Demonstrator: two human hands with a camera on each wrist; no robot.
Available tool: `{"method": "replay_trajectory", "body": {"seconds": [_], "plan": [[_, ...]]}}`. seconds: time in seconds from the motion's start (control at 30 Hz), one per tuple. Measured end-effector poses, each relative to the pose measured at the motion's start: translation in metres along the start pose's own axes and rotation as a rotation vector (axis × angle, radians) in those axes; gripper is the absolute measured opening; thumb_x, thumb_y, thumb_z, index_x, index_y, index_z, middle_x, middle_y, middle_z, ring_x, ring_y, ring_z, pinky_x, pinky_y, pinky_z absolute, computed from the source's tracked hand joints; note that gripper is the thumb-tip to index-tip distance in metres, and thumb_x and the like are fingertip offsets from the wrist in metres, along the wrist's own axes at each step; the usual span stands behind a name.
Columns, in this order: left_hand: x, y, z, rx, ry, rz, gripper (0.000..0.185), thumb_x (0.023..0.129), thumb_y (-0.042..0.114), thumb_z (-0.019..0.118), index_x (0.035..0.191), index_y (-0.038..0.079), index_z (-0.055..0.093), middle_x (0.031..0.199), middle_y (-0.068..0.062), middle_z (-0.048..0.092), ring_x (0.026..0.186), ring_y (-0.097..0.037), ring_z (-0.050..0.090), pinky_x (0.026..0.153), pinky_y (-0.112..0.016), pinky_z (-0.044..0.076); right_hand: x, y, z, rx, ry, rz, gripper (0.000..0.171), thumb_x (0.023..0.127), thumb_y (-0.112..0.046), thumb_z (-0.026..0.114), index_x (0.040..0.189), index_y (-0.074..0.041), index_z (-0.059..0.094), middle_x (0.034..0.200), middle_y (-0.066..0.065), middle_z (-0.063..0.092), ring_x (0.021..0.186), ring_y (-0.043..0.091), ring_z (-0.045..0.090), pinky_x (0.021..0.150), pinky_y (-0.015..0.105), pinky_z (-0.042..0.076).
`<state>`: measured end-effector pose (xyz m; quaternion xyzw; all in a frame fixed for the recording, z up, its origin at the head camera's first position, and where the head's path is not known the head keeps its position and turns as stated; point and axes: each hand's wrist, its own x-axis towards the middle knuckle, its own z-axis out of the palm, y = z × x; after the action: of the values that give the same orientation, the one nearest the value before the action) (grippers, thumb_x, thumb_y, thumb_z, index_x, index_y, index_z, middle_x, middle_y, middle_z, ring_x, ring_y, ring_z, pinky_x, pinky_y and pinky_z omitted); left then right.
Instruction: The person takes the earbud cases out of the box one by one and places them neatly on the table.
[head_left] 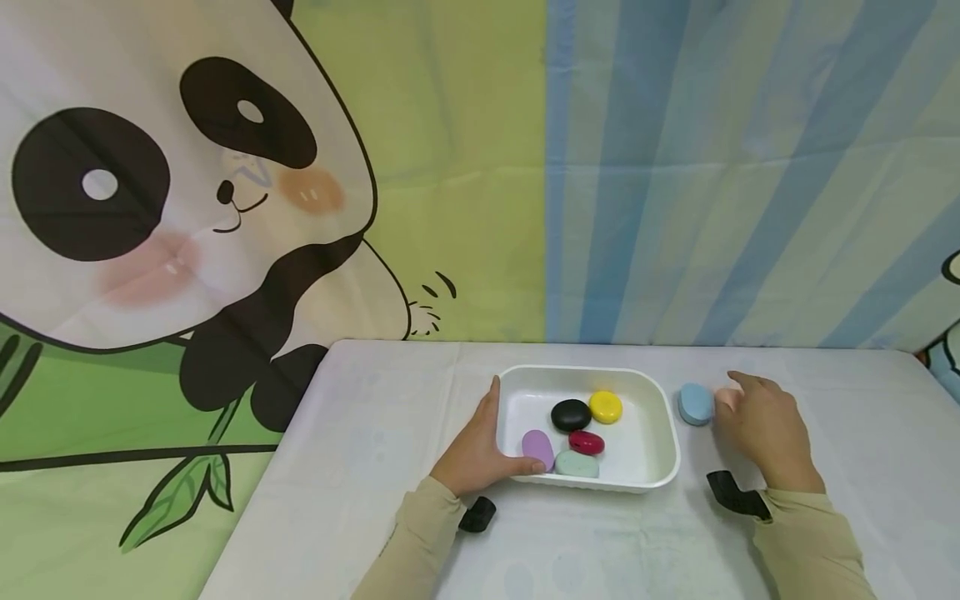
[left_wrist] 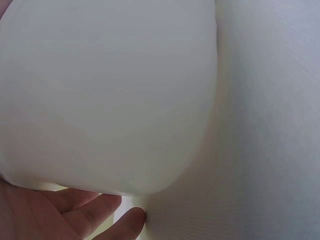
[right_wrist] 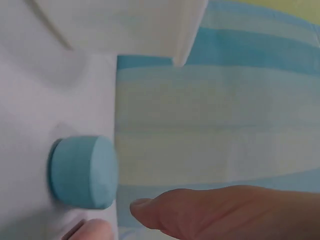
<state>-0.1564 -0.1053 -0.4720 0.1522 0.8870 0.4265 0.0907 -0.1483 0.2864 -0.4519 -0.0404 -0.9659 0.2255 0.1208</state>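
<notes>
A white tray [head_left: 630, 454] holds smooth rounded pieces: black [head_left: 571, 415], yellow [head_left: 605, 407], red [head_left: 586, 442], purple [head_left: 537, 448] and pale green [head_left: 577, 464]. My left hand [head_left: 480, 446] grips the tray's left end, thumb over the near rim and fingers along the outer side. Its curled fingers [left_wrist: 95, 212] show beside the tray's wall [left_wrist: 115, 100] in the left wrist view. Right of the tray, a light blue rounded block [head_left: 696, 404] rests on the table. My right hand [head_left: 768, 429] is just right of the block, thumb [right_wrist: 155, 210] and a fingertip close to it, holding nothing.
A white cloth covers the table [head_left: 375, 433]. Behind its far edge hangs a printed curtain [head_left: 457, 167] with a panda and blue stripes. Black straps [head_left: 735, 496] sit at both wrists, below beige sleeves [head_left: 810, 542].
</notes>
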Motion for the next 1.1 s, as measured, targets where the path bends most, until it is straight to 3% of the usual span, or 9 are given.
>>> {"method": "replay_trajectory", "body": {"seconds": [0.53,1.1], "plan": [[0.000,0.001,0.001,0.016,0.001,-0.007,0.142,0.064,0.058,0.090,0.163,0.017,-0.004,0.166,-0.005,0.018,0.135,-0.023,0.042,0.112,-0.048,0.036,-0.009,-0.065,-0.002,0.061,0.063,-0.131,0.050,0.088,-0.007,0.071,0.133,0.009,0.056,0.132,0.039,0.049,0.116,0.061,0.045,0.089,0.072,0.040],[-0.001,-0.003,0.000,0.029,-0.007,0.011,0.147,0.061,0.060,0.091,0.163,0.017,-0.006,0.166,-0.007,0.018,0.136,-0.024,0.042,0.111,-0.048,0.037,-0.026,-0.120,0.022,0.051,-0.050,-0.269,0.053,0.086,-0.009,0.078,0.134,0.003,0.060,0.135,0.031,0.053,0.120,0.052,0.049,0.091,0.062,0.048]]}}
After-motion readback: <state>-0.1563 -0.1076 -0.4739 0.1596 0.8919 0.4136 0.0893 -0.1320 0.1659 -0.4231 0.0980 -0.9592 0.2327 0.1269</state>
